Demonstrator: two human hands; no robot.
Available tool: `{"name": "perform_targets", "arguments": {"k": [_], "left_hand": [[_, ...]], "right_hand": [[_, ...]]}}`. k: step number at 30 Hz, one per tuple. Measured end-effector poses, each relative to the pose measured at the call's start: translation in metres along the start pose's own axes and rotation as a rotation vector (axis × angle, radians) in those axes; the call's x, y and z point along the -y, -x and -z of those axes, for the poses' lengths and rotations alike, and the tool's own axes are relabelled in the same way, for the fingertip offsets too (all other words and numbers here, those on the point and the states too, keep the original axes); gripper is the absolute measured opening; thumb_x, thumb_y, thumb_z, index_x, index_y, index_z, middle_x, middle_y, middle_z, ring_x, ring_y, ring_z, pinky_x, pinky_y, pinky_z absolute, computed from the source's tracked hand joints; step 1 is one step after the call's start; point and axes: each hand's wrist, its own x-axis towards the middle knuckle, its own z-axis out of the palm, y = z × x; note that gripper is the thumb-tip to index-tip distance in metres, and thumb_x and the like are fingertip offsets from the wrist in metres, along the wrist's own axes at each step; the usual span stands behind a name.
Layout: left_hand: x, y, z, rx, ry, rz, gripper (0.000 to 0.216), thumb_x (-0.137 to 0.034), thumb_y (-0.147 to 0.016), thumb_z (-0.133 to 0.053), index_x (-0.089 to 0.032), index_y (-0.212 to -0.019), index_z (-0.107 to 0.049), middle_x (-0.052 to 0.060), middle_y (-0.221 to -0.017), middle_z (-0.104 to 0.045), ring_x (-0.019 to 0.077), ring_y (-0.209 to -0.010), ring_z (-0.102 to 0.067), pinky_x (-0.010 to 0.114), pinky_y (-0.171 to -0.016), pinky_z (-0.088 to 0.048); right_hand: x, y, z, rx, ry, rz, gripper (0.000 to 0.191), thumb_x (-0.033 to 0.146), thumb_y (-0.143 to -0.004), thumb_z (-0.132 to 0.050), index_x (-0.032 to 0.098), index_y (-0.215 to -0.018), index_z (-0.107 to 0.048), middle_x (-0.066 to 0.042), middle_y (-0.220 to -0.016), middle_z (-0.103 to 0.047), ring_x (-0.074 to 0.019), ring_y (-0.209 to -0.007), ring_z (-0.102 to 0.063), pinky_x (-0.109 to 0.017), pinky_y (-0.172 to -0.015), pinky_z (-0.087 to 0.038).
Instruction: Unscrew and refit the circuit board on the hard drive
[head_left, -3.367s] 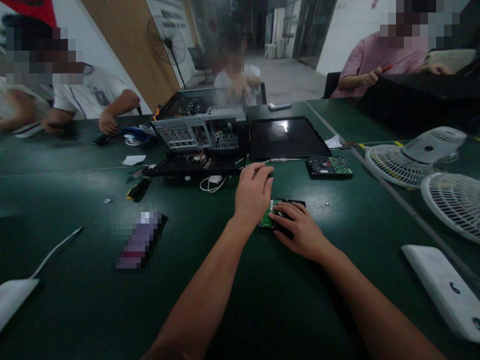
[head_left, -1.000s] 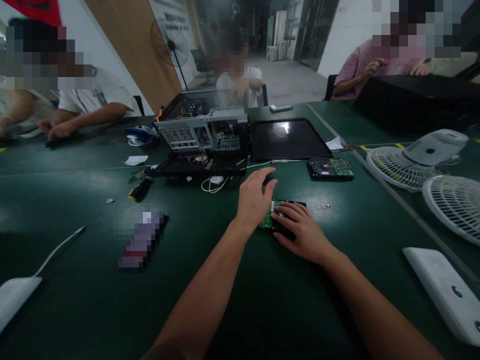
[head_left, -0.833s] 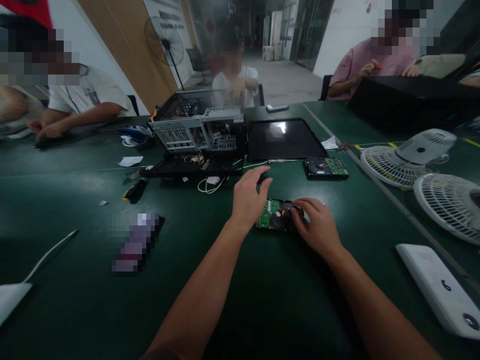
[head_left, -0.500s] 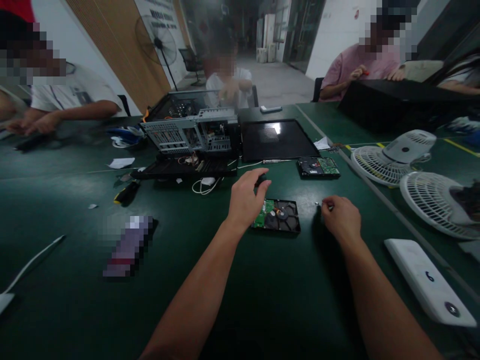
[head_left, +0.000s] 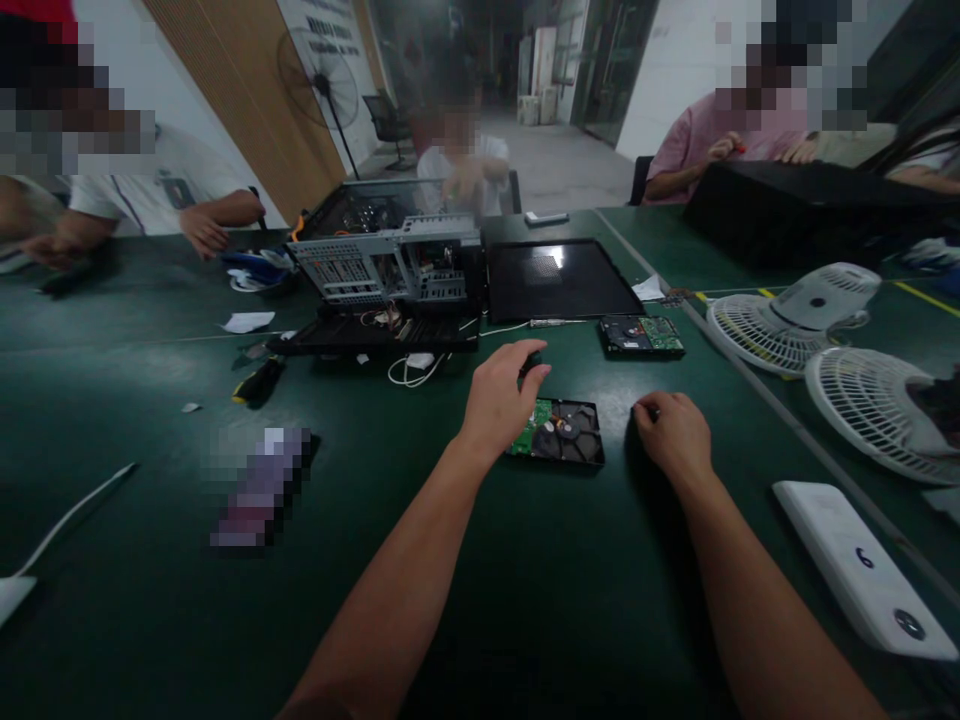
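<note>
My left hand (head_left: 499,395) is closed round a small dark object (head_left: 531,362), whose kind is mostly hidden by the fingers. Below that hand, a hard drive (head_left: 570,432) lies flat on the green table, its circuit board facing up and its left end partly covered by the hand. To the right of the drive, my right hand (head_left: 673,428) rests low at the tabletop with thumb and forefinger pinched together. What is between those fingertips, if anything, is too small to make out. Farther back lies a second hard drive (head_left: 642,337).
An opened computer case (head_left: 390,265) stands at the back beside a black side panel (head_left: 562,280). A yellow-black screwdriver (head_left: 259,382) and a phone (head_left: 264,487) lie left. White fan parts (head_left: 780,315) and a white power bank (head_left: 862,565) lie right. Several people sit around.
My right hand has shifted slightly left, and the small shiny bits beside its fingertips no longer show. The left hand keeps its hold above the drive. A person at left has raised a hand.
</note>
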Motion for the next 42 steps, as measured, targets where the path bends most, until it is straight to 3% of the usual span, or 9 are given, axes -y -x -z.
{"name": "perform_targets", "arguments": {"k": [5,9,15,23,34,42], "left_hand": [[-0.002,0.000,0.002,0.009,-0.002,-0.009,0.027,-0.018,-0.102,-0.065,-0.022,-0.129,-0.067,0.006,-0.122,-0.075,0.0215,-0.113,-0.070,0.041,-0.101,-0.058],[-0.003,-0.001,0.003,0.019,-0.013,-0.006,0.027,-0.018,-0.102,-0.065,-0.022,-0.129,-0.067,0.007,-0.123,-0.075,0.0224,-0.115,-0.070,0.042,-0.103,-0.058],[-0.005,-0.003,0.005,0.039,-0.009,-0.044,0.026,-0.015,-0.101,-0.067,-0.020,-0.127,-0.068,0.007,-0.125,-0.075,0.0207,-0.118,-0.070,0.040,-0.106,-0.057],[-0.004,-0.004,0.007,0.050,0.001,-0.010,0.027,-0.015,-0.101,-0.068,-0.020,-0.127,-0.068,0.007,-0.129,-0.075,0.0211,-0.123,-0.069,0.041,-0.111,-0.054],[-0.003,-0.004,0.007,0.059,0.004,-0.010,0.028,-0.015,-0.102,-0.065,-0.021,-0.129,-0.067,0.006,-0.128,-0.075,0.0207,-0.122,-0.069,0.040,-0.110,-0.055],[-0.002,-0.003,0.007,0.056,-0.008,-0.007,0.027,-0.016,-0.102,-0.065,-0.023,-0.129,-0.066,0.006,-0.125,-0.075,0.0214,-0.119,-0.070,0.041,-0.106,-0.057]], "right_hand": [[-0.001,-0.001,-0.006,-0.133,-0.061,0.010,0.026,0.032,-0.093,-0.058,0.014,-0.099,-0.077,-0.019,-0.105,-0.063,-0.0343,-0.102,-0.059,-0.048,-0.092,-0.048],[0.017,0.004,-0.004,-0.200,-0.171,0.112,0.026,0.033,-0.096,-0.057,0.015,-0.100,-0.075,-0.019,-0.108,-0.062,-0.0351,-0.106,-0.058,-0.052,-0.097,-0.049],[0.056,0.020,0.000,-0.208,-0.294,0.298,0.022,0.034,-0.100,-0.057,0.017,-0.104,-0.072,-0.017,-0.111,-0.064,-0.0335,-0.110,-0.061,-0.051,-0.100,-0.052],[0.086,0.023,0.002,-0.138,-0.334,0.459,0.021,0.032,-0.101,-0.058,0.018,-0.102,-0.072,-0.019,-0.119,-0.064,-0.0351,-0.114,-0.062,-0.055,-0.101,-0.053],[0.117,0.022,-0.006,-0.096,-0.146,0.503,0.014,0.022,-0.098,-0.061,0.017,-0.096,-0.074,-0.018,-0.122,-0.067,-0.0370,-0.114,-0.057,-0.055,-0.097,-0.050],[0.122,0.027,-0.006,-0.123,-0.101,0.553,0.019,0.019,-0.099,-0.056,0.020,-0.094,-0.074,-0.017,-0.124,-0.068,-0.0349,-0.116,-0.056,-0.053,-0.095,-0.047]]}}
